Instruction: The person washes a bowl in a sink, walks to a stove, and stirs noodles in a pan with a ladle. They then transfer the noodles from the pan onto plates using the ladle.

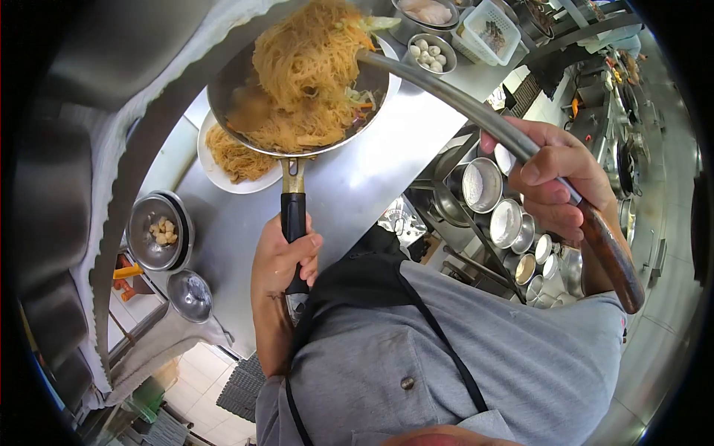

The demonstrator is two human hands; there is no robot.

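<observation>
"Head view's live. What am I looking at, hand by hand?"

"Left hand point(286, 256) is wrapped tight round the black pan handle point(293, 215), fingers curled closed. Just beyond that grip the pan point(238, 93) tips over, noodles point(305, 67) heaped in it and spilling onto the white plate point(212, 172) underneath."

"And the right?"

"Right hand point(554, 182) is clenched on the long steel utensil handle point(446, 89), wooden end point(613, 256) sticking out behind the fist. The working end runs forward into the noodles; I can't make out its shape, probably a ladle."

"How's that load going to behave?"

"I'd call the pan heavy and front-loaded well ahead of the grip, so hold the black sleeve and not the bare metal neck. The noodles look soft, tangled and oily, and I'd expect them to slide in clumps."

"Anything nearby?"

"A steel bowl point(152, 230) sits off to the left of the left grip."
</observation>
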